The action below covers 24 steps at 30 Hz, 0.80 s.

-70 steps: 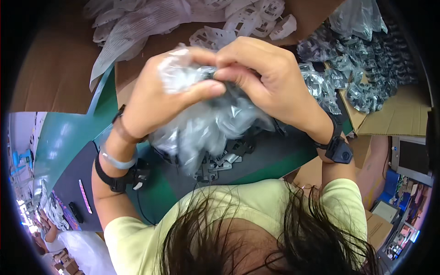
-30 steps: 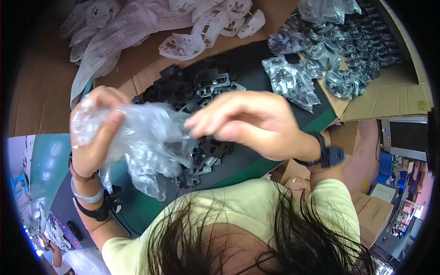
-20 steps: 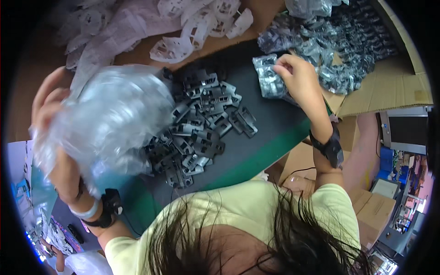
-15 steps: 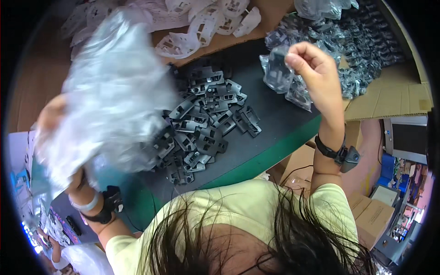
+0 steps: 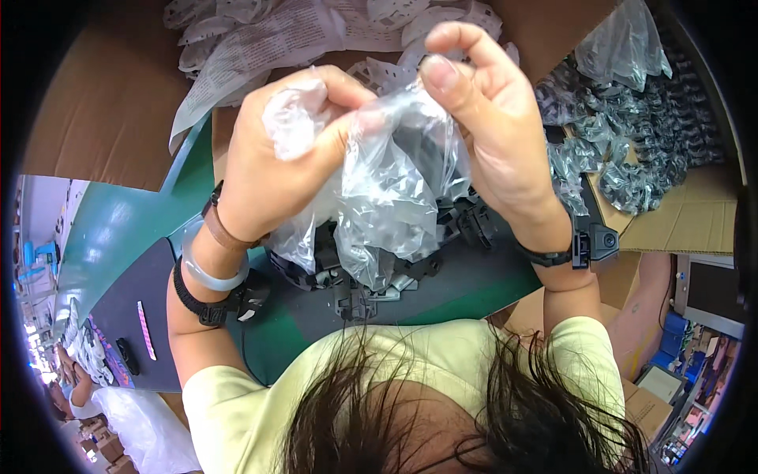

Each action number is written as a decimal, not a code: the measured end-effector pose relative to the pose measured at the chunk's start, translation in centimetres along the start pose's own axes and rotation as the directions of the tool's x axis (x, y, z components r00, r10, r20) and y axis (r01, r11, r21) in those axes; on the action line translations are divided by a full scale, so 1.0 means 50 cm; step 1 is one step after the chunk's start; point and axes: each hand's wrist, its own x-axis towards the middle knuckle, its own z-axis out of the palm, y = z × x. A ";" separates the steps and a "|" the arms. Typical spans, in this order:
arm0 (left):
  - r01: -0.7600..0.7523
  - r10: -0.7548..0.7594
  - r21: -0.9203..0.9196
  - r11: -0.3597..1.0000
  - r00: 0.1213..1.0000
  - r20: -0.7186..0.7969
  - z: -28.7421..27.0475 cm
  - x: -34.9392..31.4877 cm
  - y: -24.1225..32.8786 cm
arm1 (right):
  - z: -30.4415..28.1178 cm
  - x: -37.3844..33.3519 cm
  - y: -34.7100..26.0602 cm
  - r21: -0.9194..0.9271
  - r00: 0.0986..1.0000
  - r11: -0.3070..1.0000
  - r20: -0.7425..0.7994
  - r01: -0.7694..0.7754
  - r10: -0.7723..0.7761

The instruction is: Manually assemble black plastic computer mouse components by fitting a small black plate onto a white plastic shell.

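Note:
A crumpled clear plastic bag (image 5: 387, 205) hangs in front of me, between my hands. My left hand (image 5: 276, 158) is closed on its upper edge, thumb against fingers, with a wad of the clear film bunched in the palm. Close against the bag's other side is my right hand (image 5: 505, 118), its thumb and forefinger apart and nothing seen between them. Behind and below the bag lies a pile of black moulded plastic parts (image 5: 347, 296) on the dark mat, partly hidden by the bag and my left hand.
At the right, an open carton (image 5: 679, 197) holds many black parts in clear bags (image 5: 639, 166). Another carton (image 5: 95, 103) stands at the far left, near white moulded parts (image 5: 229, 35) and a printed sheet (image 5: 260, 59). A green table edge (image 5: 450, 304) runs before me.
The large clear bag has come from the left to the middle with my left hand. My right hand has let go of a small bagged part at the right and moved to the bag.

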 end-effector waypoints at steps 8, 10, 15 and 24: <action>-0.076 0.066 -0.051 0.996 0.985 -0.161 -0.021 -0.023 -0.041 | 0.023 -0.059 0.026 -0.376 0.994 0.921 -0.016 -0.106 0.108; -0.126 0.124 -0.021 0.992 0.990 -0.070 -0.036 -0.033 -0.054 | 0.012 -0.058 0.023 -0.871 0.957 0.434 0.123 0.231 -0.264; -0.203 0.203 0.009 0.979 0.969 -0.142 -0.046 -0.059 -0.063 | 0.047 -0.126 0.060 -0.778 0.702 -0.048 0.589 0.626 -0.400; -0.550 0.557 0.120 0.827 0.830 -0.034 -0.056 -0.048 -0.057 | 0.007 -0.026 0.029 -0.547 0.975 0.822 0.218 0.159 -0.044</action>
